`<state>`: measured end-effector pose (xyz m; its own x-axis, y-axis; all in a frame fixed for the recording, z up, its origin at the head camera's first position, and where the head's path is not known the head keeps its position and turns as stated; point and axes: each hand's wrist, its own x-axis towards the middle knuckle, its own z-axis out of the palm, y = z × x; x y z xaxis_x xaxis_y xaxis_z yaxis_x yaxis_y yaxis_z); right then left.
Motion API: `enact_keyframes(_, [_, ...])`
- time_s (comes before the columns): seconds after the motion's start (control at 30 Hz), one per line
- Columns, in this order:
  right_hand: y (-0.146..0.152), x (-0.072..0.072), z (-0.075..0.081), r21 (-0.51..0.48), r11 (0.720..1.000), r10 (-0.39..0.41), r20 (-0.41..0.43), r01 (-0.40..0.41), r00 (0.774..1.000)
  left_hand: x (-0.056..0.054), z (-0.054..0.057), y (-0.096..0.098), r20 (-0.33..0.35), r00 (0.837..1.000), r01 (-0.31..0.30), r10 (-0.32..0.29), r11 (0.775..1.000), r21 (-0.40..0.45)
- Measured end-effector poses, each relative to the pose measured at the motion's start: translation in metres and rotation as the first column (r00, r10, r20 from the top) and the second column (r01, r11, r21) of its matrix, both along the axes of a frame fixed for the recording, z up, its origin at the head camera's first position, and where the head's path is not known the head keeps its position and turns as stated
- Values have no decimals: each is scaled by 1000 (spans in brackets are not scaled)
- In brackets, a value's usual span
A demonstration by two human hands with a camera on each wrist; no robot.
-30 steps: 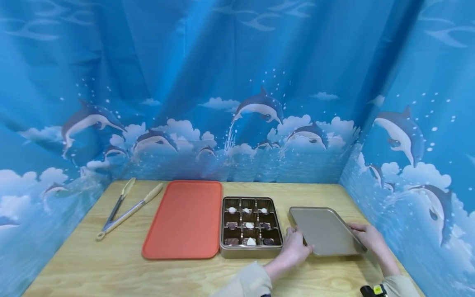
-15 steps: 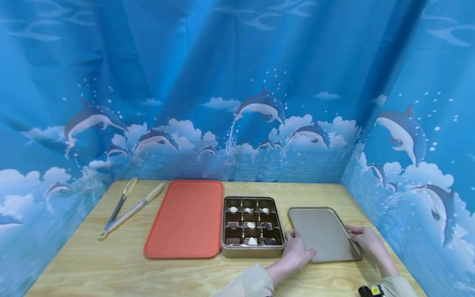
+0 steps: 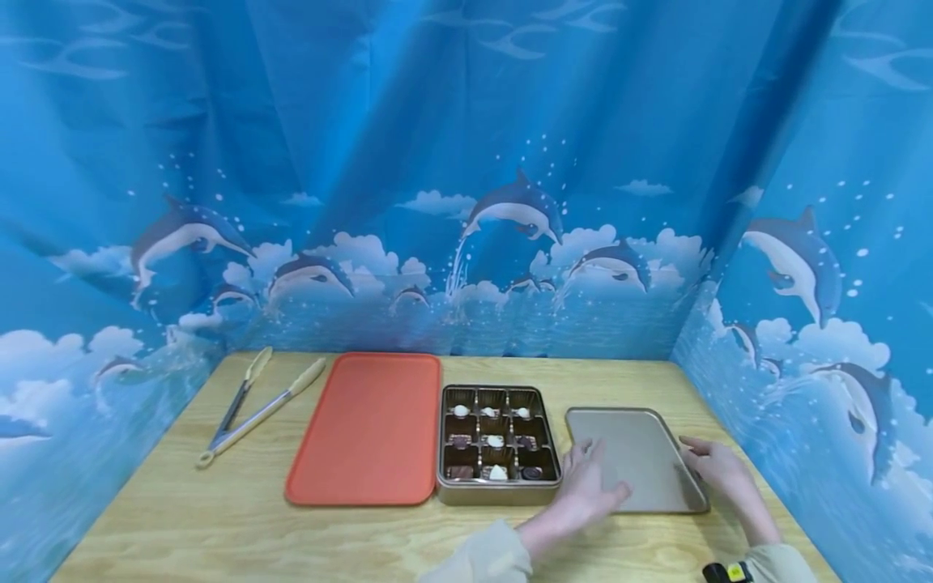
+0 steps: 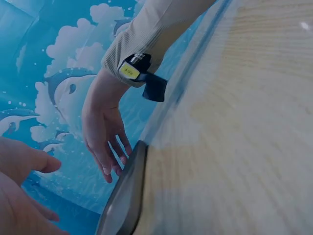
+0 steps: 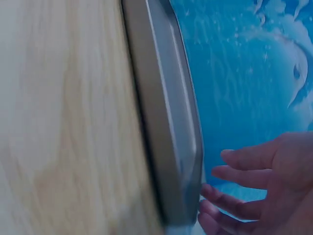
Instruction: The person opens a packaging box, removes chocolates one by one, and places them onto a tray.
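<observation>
A shallow gold-brown metal lid (image 3: 641, 461) lies flat on the wooden table at the right. My left hand (image 3: 583, 488) hovers at its left side with fingers spread and nothing in them; the same hand (image 4: 24, 188) shows in part in the left wrist view. At the lid's right edge is my right hand (image 3: 722, 472), fingers loosely extended. In the right wrist view, the right fingertips (image 5: 208, 191) are close to the lid's rim (image 5: 166, 122); whether they touch it I cannot tell. Left of the left hand stands the open tin (image 3: 499, 492), its compartments holding chocolates (image 3: 496, 441).
Against the tin's left side lies a red-orange tray (image 3: 368, 429). Farther left, tongs (image 3: 251, 425) with cream tips rest spread apart on the wooden table (image 3: 255, 534). A blue dolphin-print curtain (image 3: 408, 162) surrounds the table at the back and sides.
The lid's near edge came down from a tilt and now lies flat on the table. My left hand has let go and lifted off its edge; the right fingers have loosened.
</observation>
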<state>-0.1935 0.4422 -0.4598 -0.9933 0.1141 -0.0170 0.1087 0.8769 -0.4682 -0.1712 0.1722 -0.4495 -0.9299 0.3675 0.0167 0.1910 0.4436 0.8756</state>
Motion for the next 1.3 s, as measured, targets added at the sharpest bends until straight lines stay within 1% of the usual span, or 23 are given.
enact_keyframes(0.1, [-16,-4,5,22,1000,20,-82,-18,996,-10,5,-12,-68,997,27,-24,999,38])
enact_keyframes(0.17, [-31,-5,9,3,999,36,-148,-36,988,-17,7,-21,-105,994,27,-19,997,72])
enact_keyframes(0.23, [-47,-7,12,-26,998,53,-208,-59,977,-26,9,-30,-143,990,19,-1,992,127])
enact_keyframes(0.3, [-64,-8,15,-56,994,73,-257,-90,964,-34,10,-41,-166,986,10,24,980,201])
enact_keyframes(0.37, [-81,-11,18,-84,989,89,-310,-121,946,-43,11,-52,-197,979,13,46,959,284])
enact_keyframes(0.43, [-96,-13,20,-85,984,117,-350,-156,929,-52,13,-63,-231,971,14,69,939,343])
enact_keyframes(0.5, [-112,-15,21,-63,980,148,-388,-186,910,-61,14,-77,-274,956,7,99,932,362])
enact_keyframes(0.53, [-119,-15,22,-51,978,164,-407,-202,898,-64,15,-84,-294,949,-1,115,933,361])
enact_keyframes(0.57, [-126,-16,22,-32,976,183,-418,-216,890,-67,16,-91,-302,945,-12,128,933,359])
enact_keyframes(0.7, [-152,-19,18,46,962,260,-465,-270,846,-79,23,-123,-352,916,-75,191,945,318])
enact_keyframes(0.8, [-166,-20,14,116,947,320,-445,-301,837,-88,28,-146,-394,888,-115,236,945,307])
enact_keyframes(0.87, [-173,-20,11,149,937,349,-407,-316,844,-94,31,-163,-414,871,-138,265,940,311])
enact_keyframes(0.93, [-179,-19,9,175,929,369,-359,-327,857,-100,32,-181,-435,850,-166,297,935,314])
enact_keyframes(1.0, [-185,-18,8,190,922,383,-317,-338,868,-104,33,-200,-444,834,-205,329,930,304])
enact_keyframes(1.1, [-192,-17,5,211,911,404,-275,-355,873,-107,34,-232,-472,796,-280,378,922,266])
enact_keyframes(1.13, [-193,-16,4,215,908,408,-265,-359,874,-108,34,-241,-474,788,-303,392,918,255])
enact_keyframes(1.23, [-194,-15,1,225,902,417,-242,-368,876,-109,32,-271,-499,755,-364,426,904,222])
enact_keyframes(1.3, [-194,-15,0,218,904,415,-230,-369,880,-111,28,-290,-510,738,-401,441,895,195])
